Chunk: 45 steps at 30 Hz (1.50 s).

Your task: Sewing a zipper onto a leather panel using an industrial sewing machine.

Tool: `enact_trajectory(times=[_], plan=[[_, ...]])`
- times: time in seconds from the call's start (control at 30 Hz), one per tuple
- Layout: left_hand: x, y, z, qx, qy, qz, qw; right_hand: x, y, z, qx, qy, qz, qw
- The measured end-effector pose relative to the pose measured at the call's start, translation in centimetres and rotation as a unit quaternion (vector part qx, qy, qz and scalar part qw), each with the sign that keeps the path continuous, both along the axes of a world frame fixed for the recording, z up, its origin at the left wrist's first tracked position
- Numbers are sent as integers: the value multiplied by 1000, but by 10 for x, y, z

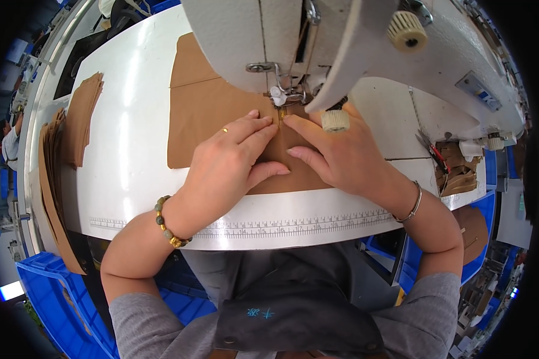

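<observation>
A white sewing machine point(233, 36) stands over a brown sheet of material point(203, 102) on the white worktable point(120, 149). Its presser foot point(278, 96) sits above a short gold-coloured strip point(282, 112) on the sheet. My left hand point(236, 155) lies on the sheet just left of that strip, fingertips close to the foot, thumb apart from the fingers. On the other side, my right hand point(335, 155) rests with fingers spread on the material, its index fingertip beside the strip; some fingers are partly hidden behind a machine knob point(335, 119).
Stacks of brown pieces point(81, 119) lie at the left. Red-handled scissors point(437, 157) and brown scraps point(458, 176) sit at the right. A printed ruler runs along the front edge. Blue crates point(63, 299) are below. Another person point(9, 143) is at the far left.
</observation>
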State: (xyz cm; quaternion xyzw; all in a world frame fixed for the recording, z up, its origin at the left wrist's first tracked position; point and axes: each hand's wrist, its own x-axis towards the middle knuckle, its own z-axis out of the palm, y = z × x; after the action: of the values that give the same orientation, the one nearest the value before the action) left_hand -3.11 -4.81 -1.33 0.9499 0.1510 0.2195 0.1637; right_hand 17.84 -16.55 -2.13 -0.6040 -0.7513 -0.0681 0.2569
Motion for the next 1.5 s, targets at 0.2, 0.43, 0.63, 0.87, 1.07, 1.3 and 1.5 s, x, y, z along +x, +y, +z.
enact_trajectory(times=[0.2,0.43,0.63,0.87,1.07,1.3,1.5], plan=[[1,-1,0,6,7,-3,1000,0,0,-1,-8,2,8,1000],[2,0,3,48,37,-33,998,0,-1,-1,-17,-15,10,1000],[1,1,6,59,44,-39,997,-2,-1,-1,-13,-21,8,1000],[7,10,4,58,41,-31,997,2,3,-1,-19,-31,4,999],[7,13,2,96,21,-34,995,4,1,-4,-25,-35,-1,999],[6,14,6,74,21,-42,996,5,3,-2,10,18,2,1000],[7,13,3,70,26,-36,997,27,0,5,-166,503,-18,848]])
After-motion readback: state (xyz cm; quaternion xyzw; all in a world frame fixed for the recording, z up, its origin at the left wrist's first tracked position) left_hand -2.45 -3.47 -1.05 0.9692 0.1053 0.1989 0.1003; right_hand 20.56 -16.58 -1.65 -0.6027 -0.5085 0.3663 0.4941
